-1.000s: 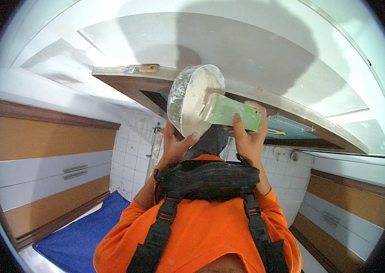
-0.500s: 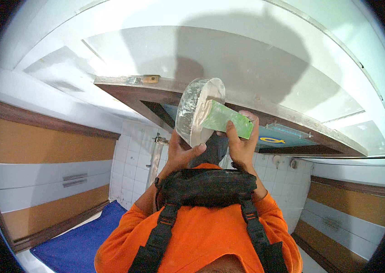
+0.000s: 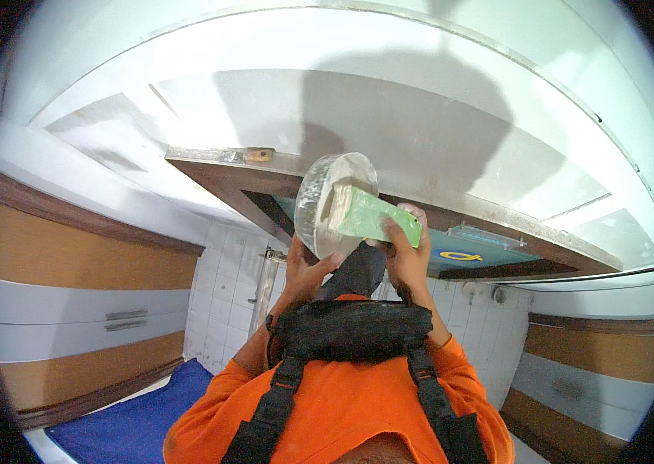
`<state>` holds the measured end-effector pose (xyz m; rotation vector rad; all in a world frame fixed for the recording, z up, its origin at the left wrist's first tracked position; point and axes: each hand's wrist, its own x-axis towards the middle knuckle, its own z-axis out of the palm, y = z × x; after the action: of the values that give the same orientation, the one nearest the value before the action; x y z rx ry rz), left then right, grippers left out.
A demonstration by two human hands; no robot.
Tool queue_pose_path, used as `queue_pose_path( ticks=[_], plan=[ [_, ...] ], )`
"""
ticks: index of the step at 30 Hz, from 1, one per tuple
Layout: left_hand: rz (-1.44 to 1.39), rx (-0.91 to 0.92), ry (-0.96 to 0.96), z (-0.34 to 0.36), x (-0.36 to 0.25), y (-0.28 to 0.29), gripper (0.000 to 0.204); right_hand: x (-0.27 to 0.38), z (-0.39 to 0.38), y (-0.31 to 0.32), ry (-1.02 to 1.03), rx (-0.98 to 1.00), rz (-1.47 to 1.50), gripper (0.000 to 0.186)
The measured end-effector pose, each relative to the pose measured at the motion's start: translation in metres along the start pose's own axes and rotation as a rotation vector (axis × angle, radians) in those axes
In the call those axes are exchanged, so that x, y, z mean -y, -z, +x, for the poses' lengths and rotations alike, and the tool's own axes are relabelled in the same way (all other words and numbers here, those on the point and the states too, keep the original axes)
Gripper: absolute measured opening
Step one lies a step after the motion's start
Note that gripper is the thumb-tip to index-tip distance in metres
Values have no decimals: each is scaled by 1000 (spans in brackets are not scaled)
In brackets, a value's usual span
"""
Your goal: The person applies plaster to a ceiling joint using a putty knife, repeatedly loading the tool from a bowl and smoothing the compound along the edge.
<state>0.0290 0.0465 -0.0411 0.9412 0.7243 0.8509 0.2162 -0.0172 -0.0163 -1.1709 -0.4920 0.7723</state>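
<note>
Tilted on its side, a clear plastic bowl (image 3: 313,203) smeared with pale paste is held by my left hand (image 3: 305,271) at its lower rim. My right hand (image 3: 408,259) grips a flat green spreader (image 3: 379,218). Pale paste coats the spreader's left end, which is inside the bowl's mouth. Both hands are above a black pouch (image 3: 350,329) strapped over my orange top. Just beyond the bowl runs a dark wood frame with a pale ledge (image 3: 435,189), where a small tool with a wooden handle (image 3: 258,155) lies.
Striped cabinet fronts (image 3: 80,255) stand left and right. A blue cloth (image 3: 126,406) lies at lower left. White wall tiles (image 3: 223,278), a metal rail (image 3: 263,282) and pipe fittings (image 3: 499,295) show below the frame. A pale panel (image 3: 420,116) fills the top, bearing shadows.
My hands, the bowl and the spreader have moved lower in the picture. The bowl's paste surface shows less than at first. The ledge also sits lower, as the view has shifted.
</note>
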Motion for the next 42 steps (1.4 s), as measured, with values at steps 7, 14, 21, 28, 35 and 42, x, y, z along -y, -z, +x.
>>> queue_pose_path(
  ticks=[7, 14, 21, 28, 35, 42],
  plan=[
    [-502, 84, -26, 3, -6, 15, 73, 30, 3, 17, -278, 146, 482, 32],
    [-498, 94, -25, 6, -15, 14, 80, 65, -6, 22, -273, 232, 432, 21],
    [-370, 189, -78, 3, -23, 6, 84, 112, -11, 17, -260, 538, 592, 29],
    [-476, 285, -143, 1, -19, 7, 48, 102, -6, 15, -313, 684, 594, 63],
    [-594, 240, -11, -8, -38, -8, 72, 140, 16, 0, -221, 560, 618, 64],
    [-615, 185, 16, -7, -23, 21, 79, 281, 57, -67, 1018, 324, -87, 60]
  ],
)
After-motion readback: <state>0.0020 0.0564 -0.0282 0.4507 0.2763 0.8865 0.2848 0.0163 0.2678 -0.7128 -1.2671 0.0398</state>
